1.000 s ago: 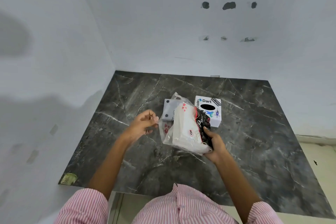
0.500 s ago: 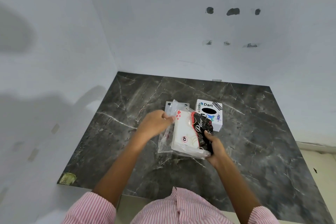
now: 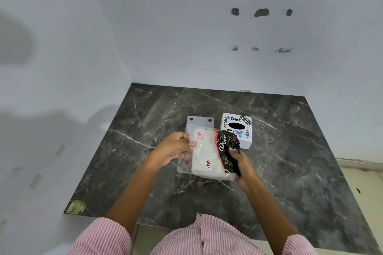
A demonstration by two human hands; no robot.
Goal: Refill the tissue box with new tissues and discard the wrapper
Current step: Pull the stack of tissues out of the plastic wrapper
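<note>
Both hands are on the tissue pack [image 3: 209, 155] now: a second ago the left hand [image 3: 174, 149] hung loosely curled beside it, and it has since come across to pinch the clear wrapper's open edge. The right hand [image 3: 241, 163] stays clamped on the dark printed end, above the marble counter [image 3: 290, 161]. Unwrapping looks underway; the tissue box [image 3: 237, 128] waits behind, its grey panel [image 3: 200, 122] lying alongside.

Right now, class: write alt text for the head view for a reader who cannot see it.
Both hands hold a clear plastic pack of white tissues above a dark marble table: left hand at its open end, right hand gripping its black printed end. Behind sit a white stickered tissue box and a grey plate.
</note>
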